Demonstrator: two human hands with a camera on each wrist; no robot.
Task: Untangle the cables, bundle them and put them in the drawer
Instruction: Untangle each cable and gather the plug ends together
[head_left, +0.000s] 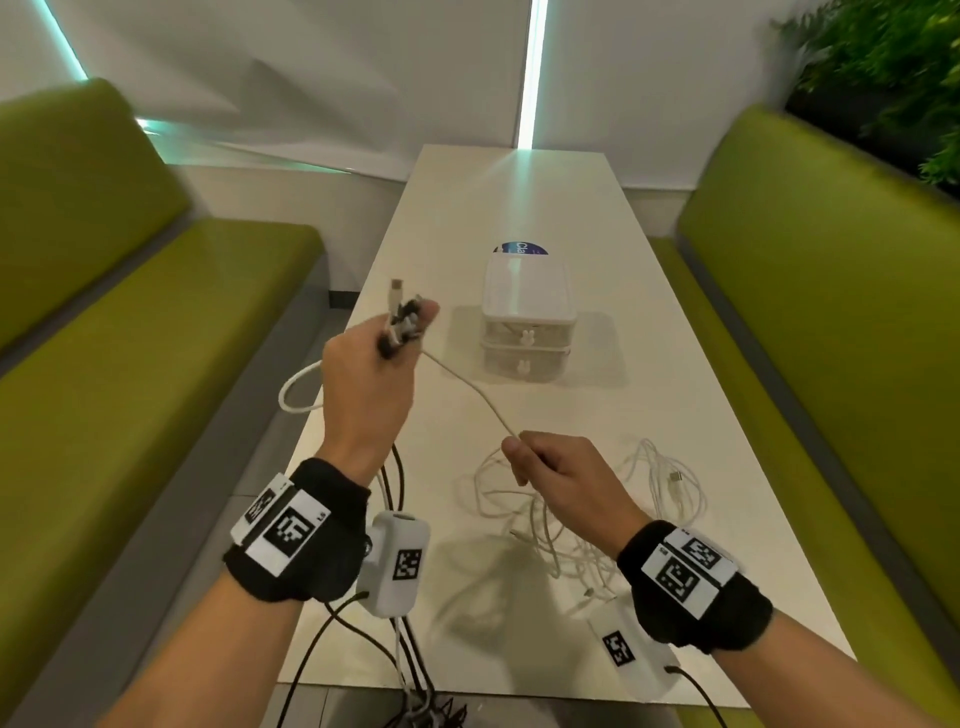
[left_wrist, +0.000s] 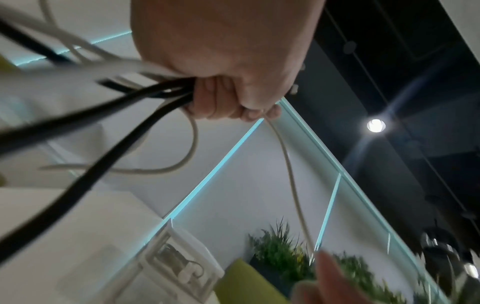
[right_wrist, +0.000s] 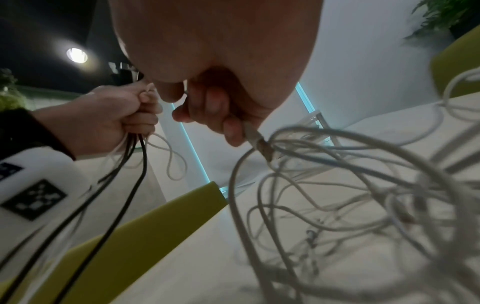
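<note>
My left hand (head_left: 387, 343) is raised above the table's left edge and grips a bunch of black and white cable ends (head_left: 401, 317), their plugs sticking up past my fingers. In the left wrist view the same hand (left_wrist: 228, 102) closes round those cables (left_wrist: 145, 90). One white cable (head_left: 470, 392) runs taut from it down to my right hand (head_left: 524, 457), which pinches it over a tangle of white cables (head_left: 576, 519) lying on the table. The right wrist view has my right hand (right_wrist: 215, 115) curled round the cable above the tangle (right_wrist: 337, 185). A small clear two-drawer box (head_left: 527, 325) stands mid-table, both drawers closed.
The narrow white table (head_left: 519, 197) runs away from me between two green benches (head_left: 130, 312) (head_left: 810, 270). A round blue sticker (head_left: 522, 248) lies behind the drawer box. Black cables (head_left: 405, 670) hang off the near table edge. A plant (head_left: 893, 67) sits top right.
</note>
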